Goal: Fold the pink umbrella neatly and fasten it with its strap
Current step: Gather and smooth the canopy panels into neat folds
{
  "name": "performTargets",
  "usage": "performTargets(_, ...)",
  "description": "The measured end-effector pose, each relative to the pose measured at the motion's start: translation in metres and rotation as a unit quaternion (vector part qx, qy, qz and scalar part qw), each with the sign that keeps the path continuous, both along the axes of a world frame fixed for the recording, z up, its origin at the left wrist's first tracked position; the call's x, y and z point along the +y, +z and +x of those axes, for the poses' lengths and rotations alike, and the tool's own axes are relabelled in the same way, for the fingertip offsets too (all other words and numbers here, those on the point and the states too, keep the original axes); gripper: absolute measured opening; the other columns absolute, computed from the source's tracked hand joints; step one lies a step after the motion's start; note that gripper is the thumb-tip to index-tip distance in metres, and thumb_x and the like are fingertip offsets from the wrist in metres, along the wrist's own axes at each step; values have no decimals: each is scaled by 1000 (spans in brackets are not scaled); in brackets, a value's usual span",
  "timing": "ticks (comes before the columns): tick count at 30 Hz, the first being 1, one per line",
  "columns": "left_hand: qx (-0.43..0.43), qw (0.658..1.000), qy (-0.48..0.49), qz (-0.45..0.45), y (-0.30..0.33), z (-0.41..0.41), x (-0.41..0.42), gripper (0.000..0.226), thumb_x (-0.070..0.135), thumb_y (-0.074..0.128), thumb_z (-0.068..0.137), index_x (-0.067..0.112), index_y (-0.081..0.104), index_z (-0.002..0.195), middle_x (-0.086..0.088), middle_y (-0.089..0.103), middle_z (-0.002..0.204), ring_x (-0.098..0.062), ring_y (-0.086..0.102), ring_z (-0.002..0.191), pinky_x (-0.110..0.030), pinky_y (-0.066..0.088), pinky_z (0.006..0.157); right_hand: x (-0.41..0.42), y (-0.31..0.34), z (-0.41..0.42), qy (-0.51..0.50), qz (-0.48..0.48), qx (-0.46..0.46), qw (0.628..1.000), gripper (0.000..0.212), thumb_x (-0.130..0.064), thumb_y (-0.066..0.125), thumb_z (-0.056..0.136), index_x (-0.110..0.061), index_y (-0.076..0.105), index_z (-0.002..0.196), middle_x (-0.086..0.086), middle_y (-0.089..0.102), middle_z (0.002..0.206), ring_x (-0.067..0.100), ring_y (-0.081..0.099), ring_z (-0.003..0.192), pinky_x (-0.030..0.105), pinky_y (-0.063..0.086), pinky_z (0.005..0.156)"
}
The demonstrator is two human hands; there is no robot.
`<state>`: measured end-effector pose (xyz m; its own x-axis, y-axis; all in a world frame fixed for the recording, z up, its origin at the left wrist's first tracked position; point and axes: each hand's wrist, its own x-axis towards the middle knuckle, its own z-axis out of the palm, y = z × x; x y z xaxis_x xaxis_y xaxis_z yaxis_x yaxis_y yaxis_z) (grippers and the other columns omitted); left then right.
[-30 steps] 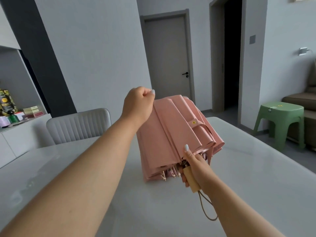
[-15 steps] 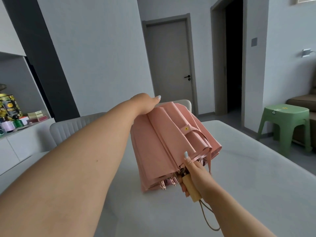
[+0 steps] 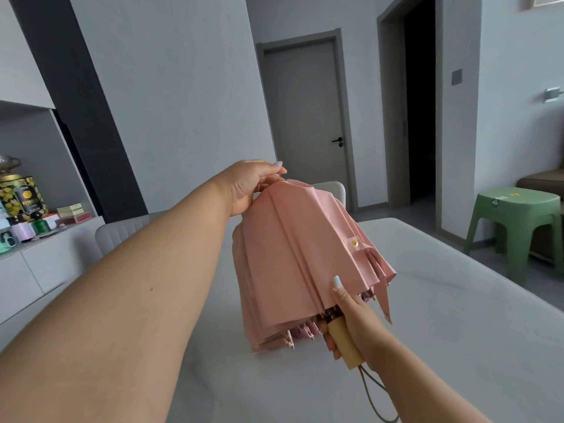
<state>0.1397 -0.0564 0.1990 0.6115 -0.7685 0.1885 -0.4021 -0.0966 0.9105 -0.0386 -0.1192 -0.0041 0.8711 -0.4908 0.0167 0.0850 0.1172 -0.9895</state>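
From the head view, the pink umbrella (image 3: 299, 261) is held in the air above the pale surface (image 3: 442, 315), collapsed but loose, with its canopy hanging in uneven pleats. It tilts away from the person, top end far and high, handle end near and low.

The right hand (image 3: 351, 325) has its grip wrapped round the wooden handle (image 3: 346, 346), thumb stretched up onto the fabric hem. Most of the handle is covered by the fingers; only its lower end shows. A beige cord (image 3: 374, 392) loops from the handle's base and runs out of the bottom edge of the frame.

The left hand (image 3: 253, 186) reaches to the far top of the umbrella, its grip closed on the tip. The fingers curl behind the fabric, so the exact hold there is hard to make out.

The strap (image 3: 380, 285) hangs loose down the right side of the canopy, unfastened, with a small gold snap (image 3: 354, 243) above it on the fabric. Rib ends (image 3: 300, 334) poke out under the hem near the handle; the shaft is hidden inside.

A chair back (image 3: 122, 236) rises beyond the surface, partly behind the left arm. A green stool (image 3: 515, 221) stands on the floor to the right.
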Motion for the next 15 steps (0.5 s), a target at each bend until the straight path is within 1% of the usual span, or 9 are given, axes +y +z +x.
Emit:
performTargets(2, 2, 1000, -3, -23, -1, 0, 0, 14, 27, 57, 96, 16, 65, 91, 0, 61, 77, -11, 53, 74, -25, 41, 67, 0, 0, 0, 4, 1, -1, 1000, 76, -74, 50, 61, -4, 52, 90, 16, 58, 71, 24, 54, 48, 31, 47, 47)
performTargets(3, -14, 1000, 10, -10, -1, 0, -1, 15, 28, 58, 95, 16, 65, 90, 1, 60, 74, -11, 53, 72, -24, 41, 65, 0, 0, 0, 3, 1, -1, 1000, 76, -74, 50, 61, -5, 52, 92, 16, 58, 71, 23, 55, 48, 31, 48, 47)
performTargets(6, -105, 989, 68, 81, -2, -1, -2, 24, 37, 62, 92, 17, 67, 80, 4, 59, 65, -12, 55, 64, -24, 41, 63, 0, -1, 0, -7, -1, 4, 1000, 76, -74, 53, 58, -9, 51, 98, 17, 59, 72, 23, 56, 48, 32, 49, 47)
performTargets(7, -106, 989, 67, 78, -3, -1, -4, 24, 37, 63, 91, 17, 68, 78, 3, 61, 67, -13, 56, 64, -24, 43, 64, 1, -1, 0, -8, -2, 2, 1000, 76, -74, 53, 58, -9, 51, 98, 17, 58, 73, 24, 55, 47, 31, 49, 47)
performTargets(8, -83, 994, 54, 52, -4, -2, -5, 21, 32, 63, 92, 16, 68, 79, 2, 62, 70, -13, 57, 67, -22, 44, 64, 1, 0, 0, -7, -2, 0, 1000, 75, -73, 53, 59, -9, 51, 97, 17, 58, 73, 24, 55, 47, 31, 48, 46)
performTargets(10, -20, 1000, 9, -20, -6, -3, -7, 12, 17, 59, 95, 14, 66, 86, 1, 66, 77, -9, 60, 71, -16, 47, 60, 1, 2, -1, -2, -3, 2, 1000, 74, -73, 53, 60, -5, 51, 92, 15, 58, 69, 23, 53, 46, 30, 47, 45)
performTargets(12, 21, 997, -29, -62, -7, -2, -8, 11, 9, 54, 96, 13, 64, 92, -5, 68, 86, -11, 62, 77, -16, 48, 65, 1, 3, -2, 1, -2, 7, 1000, 73, -72, 53, 60, -4, 50, 85, 13, 57, 65, 23, 53, 46, 30, 47, 46)
performTargets(13, 33, 995, -39, -80, -8, -2, -8, 12, 8, 53, 96, 13, 63, 93, -7, 67, 86, -13, 61, 78, -19, 48, 69, 1, 4, -2, 1, -3, 6, 1000, 72, -72, 53, 59, -4, 51, 85, 14, 57, 65, 24, 53, 47, 31, 47, 47)
performTargets(15, 72, 990, -39, -116, -9, 0, -7, 12, 9, 51, 97, 12, 61, 90, -5, 63, 76, -15, 58, 77, -22, 47, 74, 1, 4, -3, -1, -6, 2, 1000, 70, -71, 54, 61, -7, 52, 89, 15, 57, 68, 24, 53, 47, 32, 47, 48)
